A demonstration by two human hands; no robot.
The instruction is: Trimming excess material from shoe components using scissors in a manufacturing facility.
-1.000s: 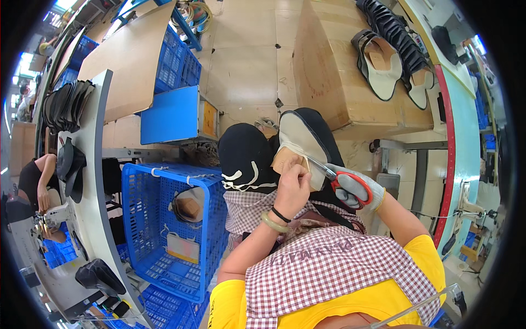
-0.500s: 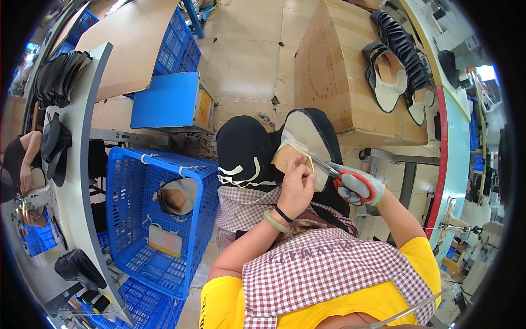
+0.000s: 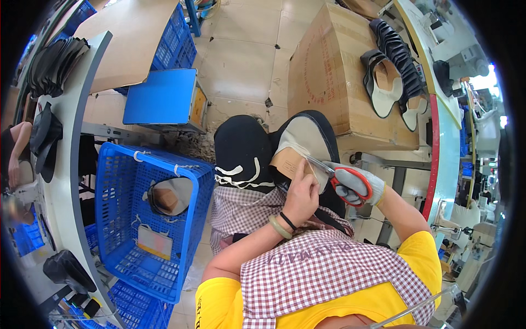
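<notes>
At frame centre, a black shoe upper rests on the person's lap. The left hand is clamped on its tan lining just below; the gloved right hand grips red-handled scissors touching its right edge.

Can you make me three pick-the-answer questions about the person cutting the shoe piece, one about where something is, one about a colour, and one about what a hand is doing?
1. Where does the shoe upper lie that nobody holds?
A. in the blue basket
B. on the cardboard box
C. on the floor tiles

2. What colour are the handles of the scissors?
A. green
B. red
C. black

3. What does the left hand do?
A. hangs free
B. holds a phone
C. holds the shoe piece

Answers:
1 A, a shoe upper lies inside the basket at the person's left.
2 B, red loops go round the gloved right hand.
3 C, its fingers press on the tan and grey piece on the lap.
</notes>
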